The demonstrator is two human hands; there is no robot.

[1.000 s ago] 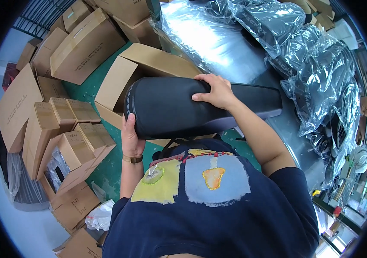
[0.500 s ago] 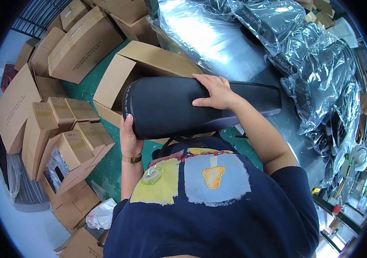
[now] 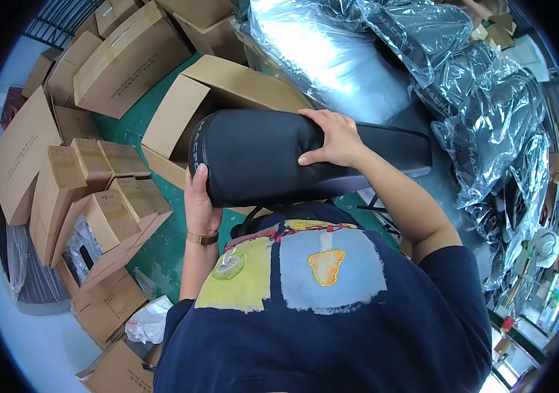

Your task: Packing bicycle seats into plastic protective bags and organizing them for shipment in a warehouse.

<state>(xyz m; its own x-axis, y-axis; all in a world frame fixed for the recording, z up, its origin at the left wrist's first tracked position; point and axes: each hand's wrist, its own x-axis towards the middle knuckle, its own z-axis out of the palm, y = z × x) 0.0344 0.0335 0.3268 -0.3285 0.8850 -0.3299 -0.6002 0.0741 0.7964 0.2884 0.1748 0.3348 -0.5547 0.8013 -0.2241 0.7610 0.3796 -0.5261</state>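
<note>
A long black motorcycle seat with pale lettering along its left end lies crosswise in front of me. Its wide padded part is to the left, and a narrower part reaches right over the metal tabletop's edge. My left hand is closed on the near left end, thumb on top and the fingers mostly hidden beneath. Across the top near the middle, my right hand grips the seat, its fingers at the far edge and its thumb pressed into the padding, which creases there.
An open cardboard box stands on the green floor just beyond the seat. More cartons are stacked at the left. The shiny metal table at the right bears several dark, plastic-wrapped items. A white plastic bag lies at lower left.
The seat's left end has tipped up slightly toward the far side, and its padding is more creased by my right thumb. Both hands stay on it. The view has shifted a little.
</note>
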